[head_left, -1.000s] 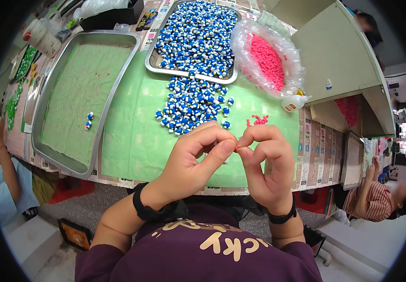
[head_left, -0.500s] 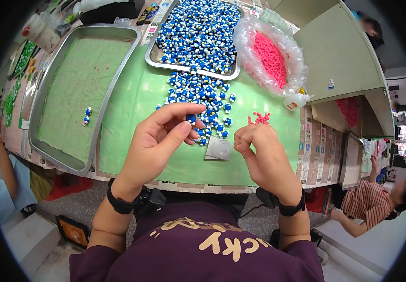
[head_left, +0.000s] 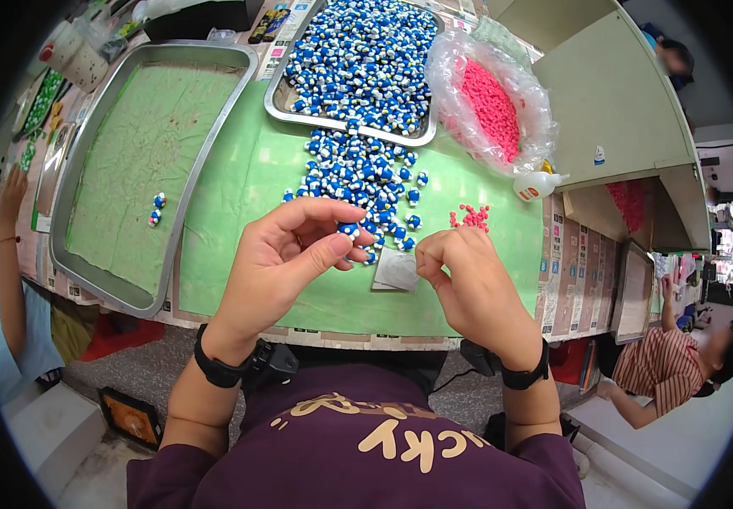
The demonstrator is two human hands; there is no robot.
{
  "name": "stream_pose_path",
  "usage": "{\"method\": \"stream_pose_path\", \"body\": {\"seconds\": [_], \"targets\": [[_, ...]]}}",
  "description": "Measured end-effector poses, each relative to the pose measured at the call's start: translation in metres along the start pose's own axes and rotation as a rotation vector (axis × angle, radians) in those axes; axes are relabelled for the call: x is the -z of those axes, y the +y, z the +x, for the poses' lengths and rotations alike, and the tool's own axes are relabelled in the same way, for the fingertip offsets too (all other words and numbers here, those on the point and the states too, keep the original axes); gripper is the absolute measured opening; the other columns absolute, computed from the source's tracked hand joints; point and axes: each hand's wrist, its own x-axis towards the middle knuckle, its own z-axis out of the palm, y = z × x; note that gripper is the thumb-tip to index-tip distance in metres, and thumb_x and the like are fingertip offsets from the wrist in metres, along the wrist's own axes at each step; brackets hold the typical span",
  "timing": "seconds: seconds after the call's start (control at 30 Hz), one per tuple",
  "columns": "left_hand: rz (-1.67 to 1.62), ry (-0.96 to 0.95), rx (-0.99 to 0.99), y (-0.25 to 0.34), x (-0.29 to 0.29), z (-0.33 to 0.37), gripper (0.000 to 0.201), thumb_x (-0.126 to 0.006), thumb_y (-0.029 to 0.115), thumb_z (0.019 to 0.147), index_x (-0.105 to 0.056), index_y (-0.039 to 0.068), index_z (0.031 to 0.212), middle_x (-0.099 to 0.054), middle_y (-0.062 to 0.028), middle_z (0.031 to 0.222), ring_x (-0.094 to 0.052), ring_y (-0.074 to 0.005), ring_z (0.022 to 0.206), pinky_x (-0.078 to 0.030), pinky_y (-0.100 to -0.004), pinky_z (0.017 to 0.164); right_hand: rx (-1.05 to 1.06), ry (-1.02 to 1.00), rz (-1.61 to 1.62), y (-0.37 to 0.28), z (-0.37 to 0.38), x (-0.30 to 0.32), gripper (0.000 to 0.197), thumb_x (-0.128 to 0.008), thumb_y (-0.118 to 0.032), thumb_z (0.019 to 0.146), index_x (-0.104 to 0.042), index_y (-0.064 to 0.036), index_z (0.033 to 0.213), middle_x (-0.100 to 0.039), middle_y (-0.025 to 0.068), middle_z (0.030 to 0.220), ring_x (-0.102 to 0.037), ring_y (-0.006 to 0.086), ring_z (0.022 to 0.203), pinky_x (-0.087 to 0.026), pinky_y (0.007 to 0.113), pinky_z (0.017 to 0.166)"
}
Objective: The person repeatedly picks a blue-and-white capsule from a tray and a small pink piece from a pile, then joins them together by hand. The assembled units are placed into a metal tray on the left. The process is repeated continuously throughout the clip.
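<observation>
Above a smooth green cloth (head_left: pixel 239 293), the left hand (head_left: pixel 281 254) pinches a small rounded piece (head_left: pixel 348 230) — glossy blue and white — between thumb and forefinger, its other fingers loosely curled behind. The right hand (head_left: pixel 478 276) is half closed, knuckles up and fingers bent downward; its fingertips are hidden, so whether they grip anything cannot be told. Just beside those fingers lies a thin, pale square plate (head_left: pixel 398 271) with a round form on it. A loose heap (head_left: pixel 341 170) of the same blue-and-white pieces, knobbly and shiny with flecks of yellow, spreads beyond the left hand, up against a smooth metal tray (head_left: pixel 423 134) filled with more of them. To the right sit a scatter of tiny pink beads (head_left: pixel 471 218) and a crinkled clear plastic bag (head_left: pixel 539 127) full of pink bits. At the left, a long metal tray (head_left: pixel 112 280) with rounded corners is lined with wrinkled green fabric and holds a short row of small pieces (head_left: pixel 157 210). A white squeeze bottle (head_left: pixel 536 185) near the bag bears an orange-red printed mark, and a small sticker (head_left: pixel 599 155) marks the painted cabinet (head_left: pixel 617 106). Pale, chunky lettering (head_left: pixel 413 450) crosses the purple shirt (head_left: pixel 315 475) — large and raised-looking against soft cloth — while printed paper (head_left: pixel 570 276) covers the table.
</observation>
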Motion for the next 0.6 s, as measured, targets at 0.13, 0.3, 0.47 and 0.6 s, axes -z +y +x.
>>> {"method": "stream_pose_path", "body": {"seconds": [0.13,0.3,0.47,0.6], "targets": [[-0.004,-0.025,0.040,0.001,0.003,0.000,0.029,-0.060,0.006,0.093,-0.058,-0.002,0.121,-0.067,-0.0146,0.107,-0.066,-0.0173,0.095,-0.053,-0.0281,0.079,-0.005,-0.015,0.001,0.001,0.000,-0.001,0.017,-0.057,0.006,0.076,-0.049,-0.0047,0.087,-0.053,0.0068,0.078,-0.052,0.0264,0.075,-0.039,0.037,0.072],[-0.057,-0.021,0.006,0.002,-0.004,0.000,0.030,-0.059,0.006,0.094,-0.056,-0.003,0.122,-0.067,-0.0159,0.107,-0.067,-0.0190,0.094,-0.054,-0.0292,0.078,-0.068,0.017,0.118,-0.002,0.000,0.001,0.020,-0.059,0.008,0.076,-0.049,-0.0053,0.088,-0.056,0.0067,0.082,-0.055,0.0265,0.079,-0.041,0.037,0.078],[-0.098,-0.033,0.002,0.000,-0.008,0.002,0.028,-0.059,0.008,0.094,-0.056,-0.004,0.120,-0.067,-0.0165,0.104,-0.068,-0.0198,0.090,-0.055,-0.0292,0.077,-0.169,0.084,0.321,-0.005,-0.004,0.005,0.027,-0.062,0.012,0.075,-0.047,-0.0058,0.089,-0.059,0.0072,0.087,-0.058,0.0266,0.084,-0.041,0.037,0.083],[-0.126,-0.056,-0.024,-0.002,-0.012,0.003,0.024,-0.059,0.007,0.094,-0.058,-0.003,0.116,-0.067,-0.0156,0.104,-0.067,-0.0199,0.092,-0.056,-0.0299,0.078,-0.166,0.099,0.388,-0.007,-0.002,0.008,0.028,-0.062,0.012,0.078,-0.043,-0.0062,0.090,-0.059,0.0078,0.088,-0.058,0.0253,0.083,-0.041,0.036,0.082]]}}
